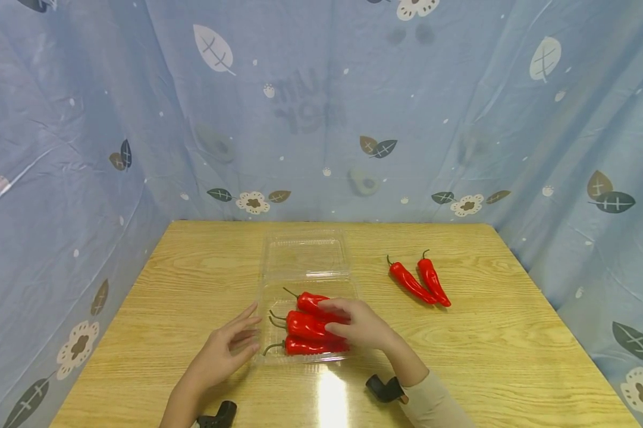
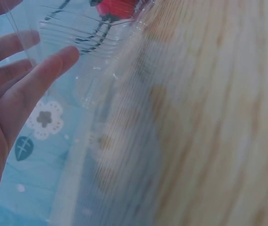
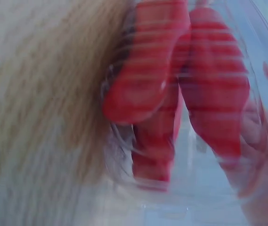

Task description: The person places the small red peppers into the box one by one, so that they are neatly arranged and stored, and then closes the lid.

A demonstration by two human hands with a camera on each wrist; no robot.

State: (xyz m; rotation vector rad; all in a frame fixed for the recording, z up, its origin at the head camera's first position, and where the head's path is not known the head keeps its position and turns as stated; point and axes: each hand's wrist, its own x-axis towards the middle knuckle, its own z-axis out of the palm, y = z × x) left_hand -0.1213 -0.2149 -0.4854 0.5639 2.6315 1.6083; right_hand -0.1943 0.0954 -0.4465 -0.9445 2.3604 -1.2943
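**Full red peppers [image 1: 310, 327] in a light plastic box [image 1: 321, 358] leave room for slips**

The clear box sits at lower centre of the frame, with its lid [image 1: 306, 255] folded back toward the middle. Four stems show inside, so it likely holds four peppers, packed side by side and partly hidden. One loose pepper [image 1: 411, 284] and another [image 1: 432, 280] lie on the table [image 1: 492, 362] at centre right, their lower ends close together.

The left hand [image 1: 222, 351] is beside the box's left wall, fingers spread and clasping nothing. The right hand [image 1: 361, 321] lies over the peppers' right ends, its thumb and fingers around the upper one; whether it pinches or merely rests there I cannot tell, and the right wrist view is blurred.

The likeliest trouble is sliding: the box looks thin and light, and the left hand does not appear to brace it firmly, so a sideways push from the right could shift it across the smooth table. Glossy skins might also let the upper pepper roll off its neighbours or slip from the fingertips. The long stems reach toward the left wall and could bend or catch there. If the pile rides too high, the lid would probably not sit flat.
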